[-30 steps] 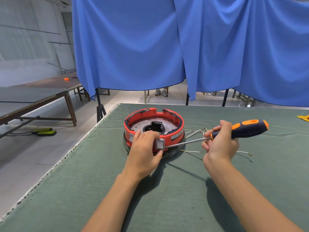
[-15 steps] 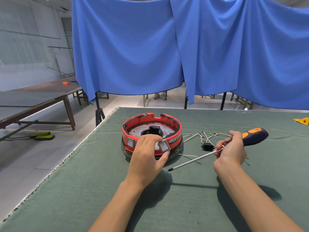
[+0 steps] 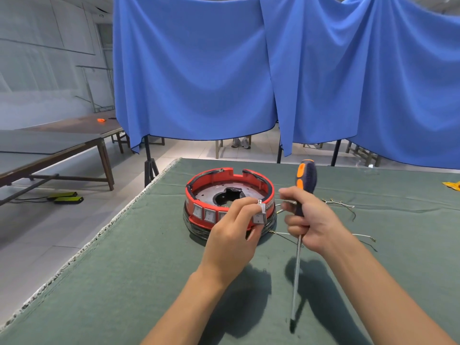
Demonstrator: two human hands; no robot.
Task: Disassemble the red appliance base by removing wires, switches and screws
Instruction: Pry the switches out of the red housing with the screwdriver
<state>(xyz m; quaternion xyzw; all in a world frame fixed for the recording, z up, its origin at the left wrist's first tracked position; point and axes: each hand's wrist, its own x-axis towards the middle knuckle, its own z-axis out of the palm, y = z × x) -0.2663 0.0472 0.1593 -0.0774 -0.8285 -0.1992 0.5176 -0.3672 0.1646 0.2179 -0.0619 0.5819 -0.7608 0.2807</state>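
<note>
Screwdriver [image 3: 298,245] — nearest item, held upright, tip down just above the green table cover [image 3: 124,282], orange-and-dark handle on top. Right hand [image 3: 308,220]: fingers wrapped round the lower handle, firmly clenched on the tool.

Left hand [image 3: 234,230]: raised in front of the base, thumb and fingertips pinching a small grey switch [image 3: 259,215] that is free of its slot. Risk, as judged: the pinch is light and the part small, so it could slip and drop into the base's open centre; the hanging screwdriver tip could snag the cover if the right hand sinks.

Red appliance base [image 3: 230,197] — round, sitting on the cover just behind the left hand; at least two more grey switches [image 3: 204,214] are seated in its front wall.

Loose wires [image 3: 341,204] — lying on the cover right of the base.
</note>
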